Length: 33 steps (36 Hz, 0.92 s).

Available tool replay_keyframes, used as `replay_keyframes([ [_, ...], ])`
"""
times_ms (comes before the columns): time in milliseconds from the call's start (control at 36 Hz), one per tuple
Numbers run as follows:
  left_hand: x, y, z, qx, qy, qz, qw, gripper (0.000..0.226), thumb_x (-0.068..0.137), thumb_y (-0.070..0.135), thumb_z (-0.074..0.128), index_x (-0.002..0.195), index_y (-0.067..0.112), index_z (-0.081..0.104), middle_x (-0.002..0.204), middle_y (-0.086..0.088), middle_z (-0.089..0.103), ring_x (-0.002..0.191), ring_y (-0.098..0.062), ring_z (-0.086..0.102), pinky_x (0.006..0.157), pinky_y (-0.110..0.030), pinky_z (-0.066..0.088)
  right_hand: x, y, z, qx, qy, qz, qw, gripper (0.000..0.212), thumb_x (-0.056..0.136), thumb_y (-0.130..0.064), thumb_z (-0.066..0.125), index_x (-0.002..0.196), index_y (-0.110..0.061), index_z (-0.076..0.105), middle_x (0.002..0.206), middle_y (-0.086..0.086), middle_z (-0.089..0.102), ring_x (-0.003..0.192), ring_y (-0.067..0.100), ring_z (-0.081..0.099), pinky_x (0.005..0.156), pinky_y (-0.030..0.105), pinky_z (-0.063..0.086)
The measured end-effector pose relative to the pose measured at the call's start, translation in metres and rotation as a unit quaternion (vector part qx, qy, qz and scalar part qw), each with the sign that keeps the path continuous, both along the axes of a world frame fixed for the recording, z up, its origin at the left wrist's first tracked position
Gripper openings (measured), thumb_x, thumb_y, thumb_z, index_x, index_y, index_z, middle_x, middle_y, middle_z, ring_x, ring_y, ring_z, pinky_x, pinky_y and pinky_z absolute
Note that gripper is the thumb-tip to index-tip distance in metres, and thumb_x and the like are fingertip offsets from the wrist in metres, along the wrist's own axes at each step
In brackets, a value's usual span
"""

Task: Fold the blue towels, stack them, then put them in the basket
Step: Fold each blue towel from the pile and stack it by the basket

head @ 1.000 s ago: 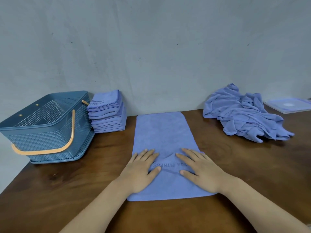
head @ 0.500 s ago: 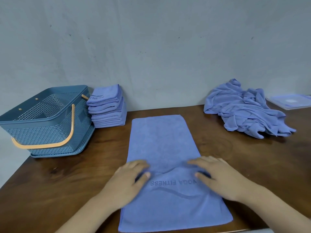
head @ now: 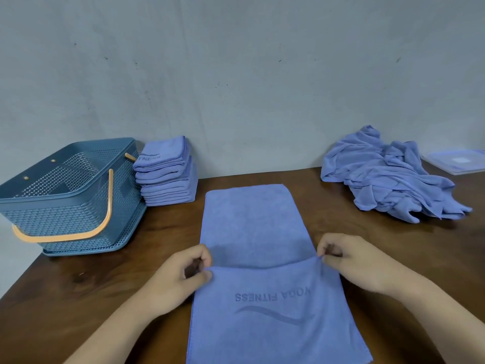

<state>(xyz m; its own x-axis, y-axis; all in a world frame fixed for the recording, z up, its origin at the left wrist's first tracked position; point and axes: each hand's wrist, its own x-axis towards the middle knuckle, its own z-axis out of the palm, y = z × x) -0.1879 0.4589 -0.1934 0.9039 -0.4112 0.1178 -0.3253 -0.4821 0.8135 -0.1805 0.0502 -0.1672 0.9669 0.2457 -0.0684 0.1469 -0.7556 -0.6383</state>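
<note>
The towel [head: 252,227] lies lengthwise on the surface [head: 78,298], its near end cut off by the frame. The left hand [head: 181,274] and right hand [head: 349,261] each have fingers clamped on a side of a lifted fold across it, their tips partly hidden. Half a second ago both palms lay flat. The stack [head: 165,179] stands beside the basket [head: 65,219], and the pile [head: 388,179] lies well apart on the right.

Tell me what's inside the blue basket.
No towel shows inside the blue perforated plastic basket; only its far mesh wall is visible. The near wall hides its floor. The stack of folded blue towels stands beside it.
</note>
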Motion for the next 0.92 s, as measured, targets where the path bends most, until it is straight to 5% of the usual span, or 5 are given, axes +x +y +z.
replay_keyframes([
  [278,0.085,-0.009,0.049,-0.208,-0.027,0.180,0.961,0.019,0.101,0.026,0.072,0.096,0.012,0.060,0.087,-0.005,0.069,0.084,-0.011,0.062,0.082,-0.035,0.040,0.098,0.031,0.050,0.173,-0.139,-0.053,0.974,0.021,0.108,-0.017,0.055,0.102,-0.030,0.070,0.094,-0.009,0.074,0.088,0.019,0.071,0.080,0.037,0.055],
  [417,0.161,-0.015,0.039,-0.110,-0.033,0.266,0.957,0.013,0.105,0.030,0.065,0.107,0.018,0.061,0.098,-0.013,0.071,0.081,-0.014,0.062,0.071,-0.030,0.042,0.182,0.053,0.025,0.113,-0.175,-0.102,0.973,0.020,0.105,-0.019,0.054,0.109,-0.033,0.067,0.090,-0.006,0.072,0.079,0.020,0.066,0.069,0.035,0.050],
  [556,0.193,-0.020,-0.011,0.010,-0.005,0.274,0.962,0.043,0.105,0.033,0.062,0.144,0.018,0.050,0.119,0.006,0.066,0.113,-0.015,0.066,0.089,-0.029,0.050,0.206,0.070,-0.019,-0.043,-0.155,-0.106,0.981,0.039,0.102,-0.015,0.053,0.140,-0.019,0.056,0.130,0.009,0.060,0.115,0.033,0.061,0.093,0.043,0.051],
  [694,0.184,-0.036,-0.029,0.152,-0.177,0.244,0.941,0.029,0.104,0.033,0.059,0.132,0.023,0.060,0.131,0.007,0.064,0.122,-0.020,0.057,0.104,-0.044,0.047,0.190,0.092,-0.032,-0.132,-0.213,-0.036,0.967,0.043,0.097,-0.010,0.053,0.137,-0.024,0.059,0.134,-0.002,0.056,0.111,0.026,0.055,0.085,0.045,0.051],
  [917,0.195,-0.053,-0.050,0.276,-0.167,0.152,0.934,0.034,0.105,0.049,0.048,0.131,0.029,0.058,0.134,0.012,0.060,0.128,-0.017,0.053,0.106,-0.037,0.041,0.195,0.104,-0.060,-0.166,-0.145,0.056,0.974,0.051,0.108,-0.048,0.046,0.156,-0.031,0.046,0.164,-0.007,0.039,0.152,0.020,0.036,0.123,0.043,0.030],
])
